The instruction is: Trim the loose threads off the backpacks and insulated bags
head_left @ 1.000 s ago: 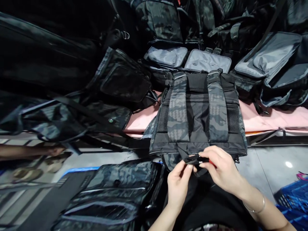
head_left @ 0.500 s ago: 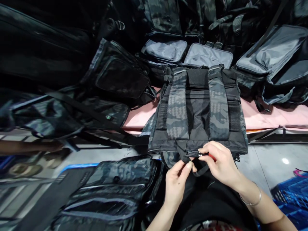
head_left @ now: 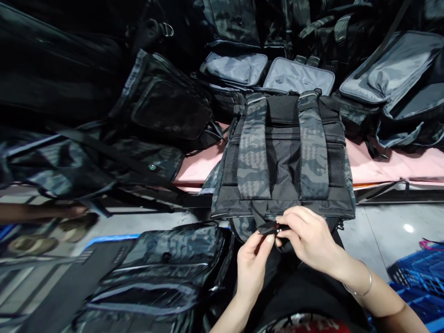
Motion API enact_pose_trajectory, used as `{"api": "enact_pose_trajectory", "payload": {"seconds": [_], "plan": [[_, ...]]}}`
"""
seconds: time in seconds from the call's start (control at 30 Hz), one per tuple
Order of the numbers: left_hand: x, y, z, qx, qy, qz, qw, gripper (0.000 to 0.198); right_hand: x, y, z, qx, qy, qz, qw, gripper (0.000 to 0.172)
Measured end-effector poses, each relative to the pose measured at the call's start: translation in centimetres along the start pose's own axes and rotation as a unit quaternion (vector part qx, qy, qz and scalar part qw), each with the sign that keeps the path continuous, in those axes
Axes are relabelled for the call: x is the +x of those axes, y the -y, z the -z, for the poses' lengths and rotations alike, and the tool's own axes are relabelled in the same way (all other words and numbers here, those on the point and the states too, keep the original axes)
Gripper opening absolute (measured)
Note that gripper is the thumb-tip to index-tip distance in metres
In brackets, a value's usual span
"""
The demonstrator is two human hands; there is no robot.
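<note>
A black and dark-camouflage backpack (head_left: 282, 162) lies with its two shoulder straps facing up and its bottom edge toward me. My left hand (head_left: 253, 259) pinches a black webbing strap (head_left: 267, 228) hanging from that edge. My right hand (head_left: 307, 236) is closed round a small red-and-black tool (head_left: 279, 230). Its dark end with bright metal spots touches or lies very close to the strap. Most of the tool is hidden by my fingers, so its exact kind cannot be made out.
Unzipped bags with grey lining (head_left: 300, 76) stand behind the backpack on a pink-covered table (head_left: 398, 164). Another camouflage bag (head_left: 166, 252) lies at lower left. Blue crates (head_left: 416, 277) are at lower right. Another person's hand (head_left: 74, 211) shows at far left.
My right hand has moved slightly left and down, bringing the tool to the strap beside my left fingers. The red handle is now mostly covered. The view has shifted slightly.
</note>
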State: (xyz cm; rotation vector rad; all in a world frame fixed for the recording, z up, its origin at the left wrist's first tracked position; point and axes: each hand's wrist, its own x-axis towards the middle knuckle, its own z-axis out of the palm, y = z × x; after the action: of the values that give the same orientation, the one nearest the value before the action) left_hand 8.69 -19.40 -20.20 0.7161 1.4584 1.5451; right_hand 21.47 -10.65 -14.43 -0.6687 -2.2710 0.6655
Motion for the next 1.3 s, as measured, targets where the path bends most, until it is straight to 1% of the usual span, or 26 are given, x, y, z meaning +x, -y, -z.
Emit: {"api": "enact_pose_trajectory", "payload": {"seconds": [0.07, 0.1, 0.23, 0.3, 0.37, 0.47, 0.53, 0.63, 0.73, 0.83, 0.93, 1.0, 1.1, 1.13, 1.2, 1.27, 1.3], "plan": [[-0.2, 0.2, -0.4, -0.022, -0.023, 0.013, 0.999, 0.018, -0.1, -0.2, -0.2, -0.008, 0.015, -0.004, 1.000, 0.012], [-0.4, 0.3, -0.6, -0.035, -0.041, 0.019, 0.998, 0.020, -0.2, -0.3, -0.2, -0.001, 0.011, -0.006, 1.000, 0.012], [-1.1, 0.8, -1.2, -0.069, -0.132, 0.020, 0.989, 0.032, -0.4, -0.7, -0.2, 0.038, -0.045, -0.035, 0.998, 0.009], [-1.4, 0.9, -1.1, -0.062, -0.152, 0.017, 0.986, 0.034, -0.5, -0.7, -0.2, 0.042, -0.056, -0.053, 0.996, 0.010], [-1.4, 0.6, -0.9, -0.062, -0.142, 0.036, 0.987, 0.034, -0.6, -0.7, -0.1, 0.046, -0.054, -0.062, 0.996, 0.011], [-1.1, -0.4, -0.3, -0.122, -0.082, 0.108, 0.983, 0.033, -0.7, -0.9, 0.1, 0.064, -0.049, -0.076, 0.994, 0.010], [-0.7, -1.3, 0.0, -0.165, -0.045, 0.139, 0.975, 0.030, -0.8, -1.1, 0.4, 0.080, -0.045, -0.085, 0.992, 0.011], [-0.1, -1.8, 0.2, -0.185, -0.029, 0.138, 0.973, 0.029, -0.9, -1.4, 0.7, 0.092, -0.025, -0.074, 0.993, 0.012], [0.1, -1.5, 0.2, -0.175, -0.021, 0.128, 0.976, 0.029, -0.9, -1.4, 0.6, 0.075, -0.003, -0.048, 0.996, 0.010], [0.0, -1.1, 0.2, -0.167, -0.020, 0.123, 0.978, 0.030, -0.8, -1.2, 0.2, 0.038, 0.000, -0.027, 0.999, 0.008], [-0.2, -1.1, 0.3, -0.150, -0.024, 0.126, 0.980, 0.030, -0.8, -1.0, -0.1, 0.010, -0.004, -0.018, 1.000, 0.009], [-0.2, -1.4, 0.3, -0.137, -0.023, 0.126, 0.982, 0.030, -0.9, -1.0, -0.1, 0.019, -0.021, -0.018, 0.999, 0.010], [-0.2, -1.7, 0.4, -0.116, -0.025, 0.123, 0.985, 0.032, -1.2, -0.9, 0.1, 0.047, -0.072, -0.027, 0.996, 0.007], [-0.2, -1.7, 0.4, -0.107, -0.028, 0.120, 0.987, 0.032, -1.3, -0.9, 0.1, 0.047, -0.080, -0.029, 0.995, 0.008], [-0.3, -1.5, 0.3, -0.084, -0.033, 0.115, 0.989, 0.034, -1.4, -0.9, 0.3, 0.031, -0.067, -0.025, 0.997, 0.010], [-0.3, -1.3, 0.1, -0.045, -0.061, 0.094, 0.993, 0.035, -1.4, -0.9, 0.8, 0.016, -0.056, -0.017, 0.998, 0.010], [-0.4, -1.2, 0.0, -0.018, -0.089, 0.063, 0.994, 0.036, -1.4, -0.9, 1.2, 0.018, -0.066, -0.017, 0.997, 0.009]]}}
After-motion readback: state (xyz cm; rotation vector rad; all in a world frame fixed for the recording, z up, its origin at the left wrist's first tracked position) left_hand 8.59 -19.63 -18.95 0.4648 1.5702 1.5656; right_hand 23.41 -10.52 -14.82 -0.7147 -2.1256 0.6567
